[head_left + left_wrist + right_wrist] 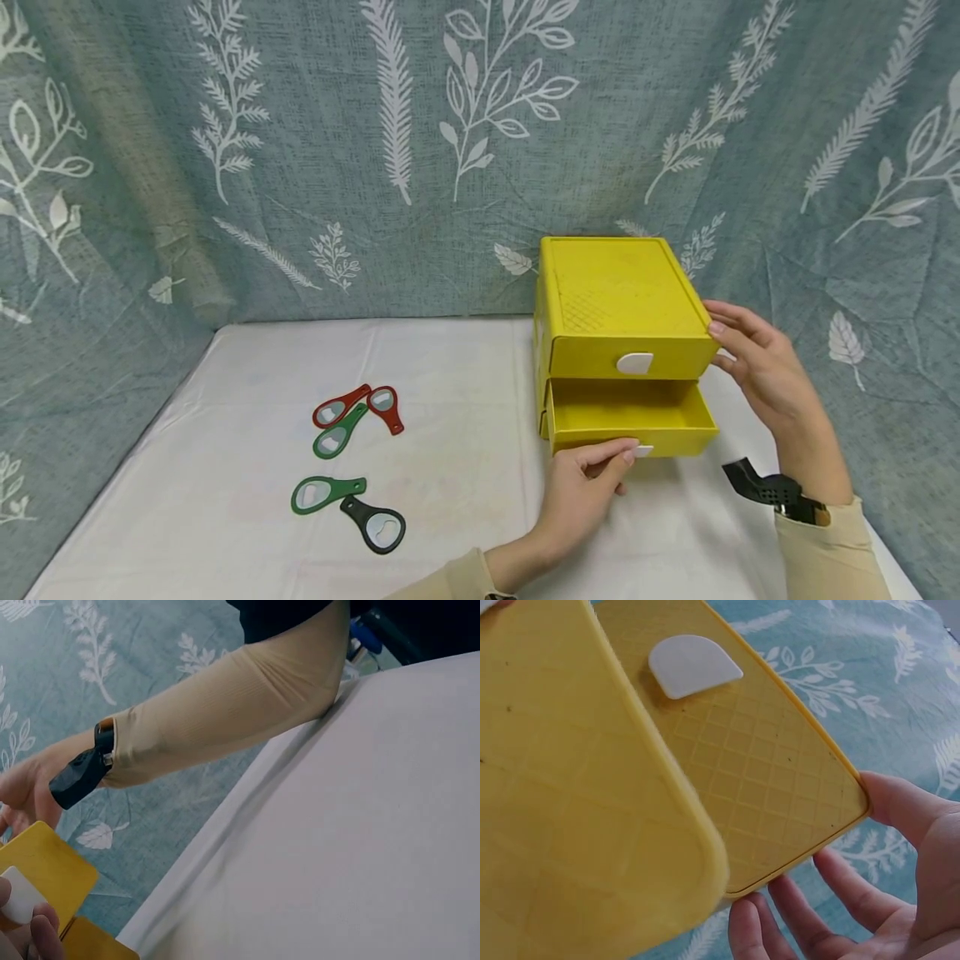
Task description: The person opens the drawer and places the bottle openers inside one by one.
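Observation:
A small yellow cabinet [618, 283] with two drawers stands on the table. Its lower drawer [705, 414] is pulled out, and its inside looks bare. My left hand [581, 492] pinches the white handle [643, 451] of that drawer between thumb and fingers. Against the cabinet's right side rests my right hand [768, 375], its thumb at the upper front corner and its fingers spread along the side wall [810, 859]. The upper drawer [780, 761], with a white handle [694, 666], is closed.
To the left lie several bottle openers: two red [385, 408], two green [315, 494] and one black [381, 530]. A white cloth [465, 400] covers the table. Behind the cabinet hangs a blue-green curtain [322, 150] with white leaf patterns.

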Motion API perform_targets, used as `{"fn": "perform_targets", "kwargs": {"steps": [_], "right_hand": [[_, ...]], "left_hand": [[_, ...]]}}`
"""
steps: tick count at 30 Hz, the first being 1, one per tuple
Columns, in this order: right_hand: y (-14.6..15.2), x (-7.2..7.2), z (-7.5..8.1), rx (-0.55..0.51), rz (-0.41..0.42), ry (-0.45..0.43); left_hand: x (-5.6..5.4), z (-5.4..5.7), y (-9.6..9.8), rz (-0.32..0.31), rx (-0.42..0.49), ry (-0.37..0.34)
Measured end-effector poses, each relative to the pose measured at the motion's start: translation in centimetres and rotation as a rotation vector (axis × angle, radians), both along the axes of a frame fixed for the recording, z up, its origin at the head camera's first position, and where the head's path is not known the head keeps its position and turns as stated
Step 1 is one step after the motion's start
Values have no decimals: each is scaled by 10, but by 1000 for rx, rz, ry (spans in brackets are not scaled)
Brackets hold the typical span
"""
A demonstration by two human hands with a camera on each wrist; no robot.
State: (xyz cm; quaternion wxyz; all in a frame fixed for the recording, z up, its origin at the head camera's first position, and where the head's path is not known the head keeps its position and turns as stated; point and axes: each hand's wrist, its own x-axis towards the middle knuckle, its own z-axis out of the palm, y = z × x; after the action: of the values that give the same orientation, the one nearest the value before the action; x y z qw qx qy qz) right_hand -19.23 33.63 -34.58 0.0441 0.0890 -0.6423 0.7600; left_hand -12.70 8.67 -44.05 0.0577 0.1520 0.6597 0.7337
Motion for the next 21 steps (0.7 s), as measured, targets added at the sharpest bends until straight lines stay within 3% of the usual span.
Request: {"fn": "perform_targets", "kwargs": {"steps": [21], "right_hand": [[-2,2,4,25,-32,-28]], "left_hand": [[11,3,-11,-93,-26,15]]}}
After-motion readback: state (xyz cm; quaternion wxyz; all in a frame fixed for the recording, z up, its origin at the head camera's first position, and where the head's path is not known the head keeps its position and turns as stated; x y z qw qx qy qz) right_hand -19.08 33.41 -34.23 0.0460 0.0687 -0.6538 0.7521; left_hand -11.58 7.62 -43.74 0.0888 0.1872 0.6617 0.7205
